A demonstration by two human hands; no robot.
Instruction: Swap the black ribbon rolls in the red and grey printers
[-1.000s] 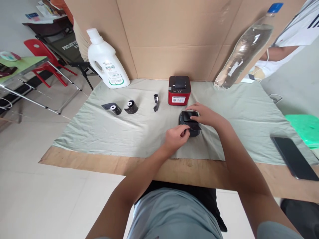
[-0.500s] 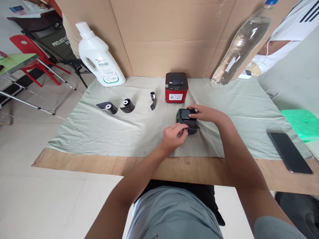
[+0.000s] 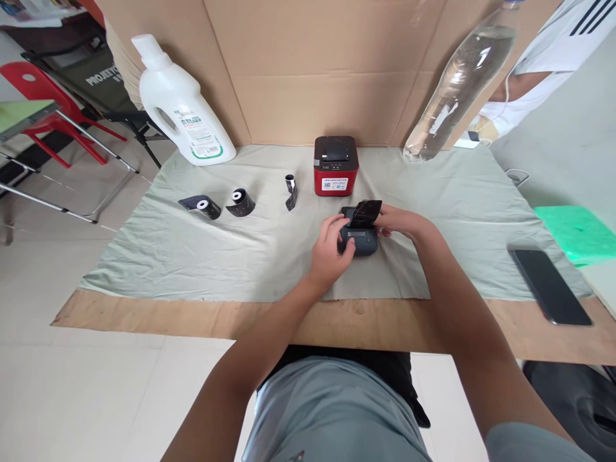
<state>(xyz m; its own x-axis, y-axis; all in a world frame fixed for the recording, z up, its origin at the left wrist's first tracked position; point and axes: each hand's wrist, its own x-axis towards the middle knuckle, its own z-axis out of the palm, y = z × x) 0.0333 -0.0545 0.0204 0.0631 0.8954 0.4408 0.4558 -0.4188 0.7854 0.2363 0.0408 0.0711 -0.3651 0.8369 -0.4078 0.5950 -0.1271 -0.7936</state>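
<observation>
A small dark portable printer [image 3: 364, 243] rests on the cloth in front of me. A shiny black strip of film or paper [image 3: 366, 213] stands up from its top, tilted to the right. My left hand [image 3: 331, 249] grips the printer's left side, fingers near the top and thumb on the front. At the right side my right hand [image 3: 395, 220] is closed against the printer; its fingertips are partly hidden behind the strip. Just behind stands a red and black receipt printer [image 3: 335, 167]. Left of it lie a small curled black roll [image 3: 291, 192] and two black paper rolls [image 3: 241, 203].
A white detergent bottle [image 3: 185, 106] and a tall clear water bottle [image 3: 459, 83] lean by the cardboard wall [image 3: 317, 77]. A phone [image 3: 551, 287] lies at the right on the wooden edge [image 3: 158, 317]. Beyond the cardboard at right, a person's white sleeve [image 3: 553, 45] shows.
The black strip has gone from lying over the printer's front to standing up at its top. My left hand has let go of the strip and moved onto the printer's side.
</observation>
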